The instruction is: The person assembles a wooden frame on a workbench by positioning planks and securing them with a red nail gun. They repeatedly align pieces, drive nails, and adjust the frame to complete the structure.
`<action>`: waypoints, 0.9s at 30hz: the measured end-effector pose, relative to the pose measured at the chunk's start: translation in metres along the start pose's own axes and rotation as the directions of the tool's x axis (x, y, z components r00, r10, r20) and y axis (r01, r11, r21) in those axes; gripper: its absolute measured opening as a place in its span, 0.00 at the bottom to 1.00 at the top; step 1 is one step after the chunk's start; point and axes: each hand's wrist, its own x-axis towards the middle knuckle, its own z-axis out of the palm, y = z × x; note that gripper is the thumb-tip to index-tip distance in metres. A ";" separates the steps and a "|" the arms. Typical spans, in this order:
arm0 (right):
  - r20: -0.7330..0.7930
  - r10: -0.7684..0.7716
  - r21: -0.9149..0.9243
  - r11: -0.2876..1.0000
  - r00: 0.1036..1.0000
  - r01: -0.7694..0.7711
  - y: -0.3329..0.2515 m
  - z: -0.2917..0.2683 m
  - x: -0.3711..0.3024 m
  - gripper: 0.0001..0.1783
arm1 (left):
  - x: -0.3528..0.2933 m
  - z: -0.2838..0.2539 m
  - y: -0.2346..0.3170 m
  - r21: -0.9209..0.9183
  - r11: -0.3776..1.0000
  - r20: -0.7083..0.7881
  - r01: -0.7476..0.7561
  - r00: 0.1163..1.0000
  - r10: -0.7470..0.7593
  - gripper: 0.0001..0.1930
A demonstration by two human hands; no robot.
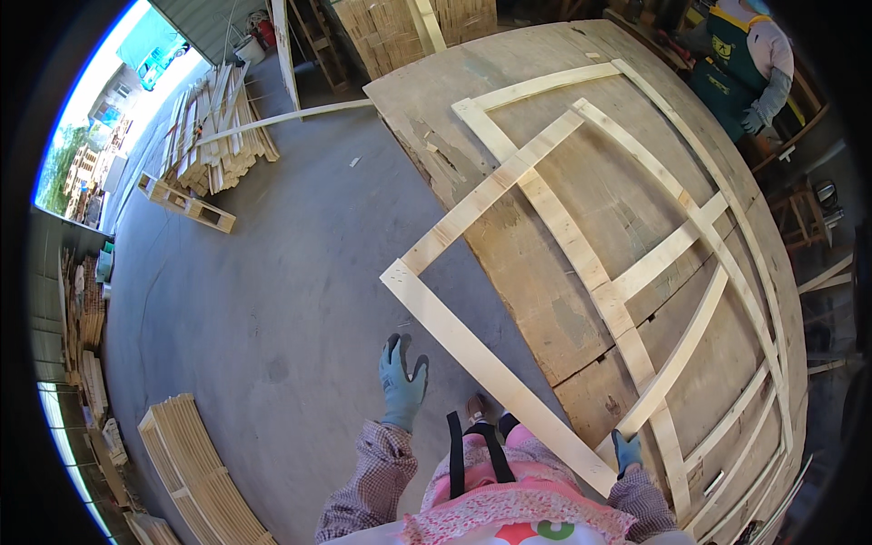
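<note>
A pale wooden frame (490, 368) of nailed boards lies slanted across a second wooden frame (563, 227) on the large worktable (536, 300). Its near left corner juts out past the table edge, over the floor. My right hand (627, 454), in a blue-grey glove, is closed around the upper frame's cross board near its close end; part of the fingers is hidden behind the wood. My left hand (402, 383), in a matching glove with dark fingertips, hovers left of the overhanging long board, fingers apart. It holds nothing and touches no wood.
A stack of long slats (218, 127) lies on the floor at far left, with a small wooden frame piece (188, 202) before it. Assembled slatted pieces (204, 472) stand near left. Across the table stands a co-worker (740, 68) in a green apron and gloves.
</note>
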 end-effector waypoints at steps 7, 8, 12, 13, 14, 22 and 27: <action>-0.116 0.277 0.035 0.961 0.954 -0.274 -0.019 0.023 0.006 0.34 | 0.115 0.014 -0.024 0.190 0.938 -0.142 0.290 0.953 -0.266 0.37; -0.108 0.301 0.033 0.953 0.947 -0.300 -0.013 0.027 0.008 0.34 | 0.126 0.024 -0.067 0.011 0.951 -0.205 0.310 0.931 -0.302 0.37; -0.160 0.361 0.052 0.932 0.919 -0.358 -0.005 0.015 0.009 0.34 | 0.171 0.033 -0.058 -0.744 0.314 0.184 0.590 0.633 -0.752 0.28; -0.172 0.358 0.058 0.934 0.918 -0.353 -0.010 0.014 0.004 0.34 | 0.173 0.034 -0.064 -0.755 0.277 0.253 0.595 0.653 -0.714 0.25; -0.147 0.358 0.056 0.934 0.922 -0.353 -0.020 0.008 0.000 0.34 | 0.174 0.035 -0.069 -0.763 0.235 0.323 0.603 0.669 -0.669 0.23; -0.190 0.369 -0.103 0.914 0.910 -0.392 -0.042 -0.016 -0.015 0.27 | 0.177 0.008 -0.049 -0.689 0.203 0.511 0.696 0.665 -0.544 0.24; -0.249 0.253 -0.008 0.965 0.935 -0.264 0.015 0.002 -0.018 0.22 | 0.176 0.010 -0.061 -0.641 0.183 0.572 0.745 0.623 -0.533 0.24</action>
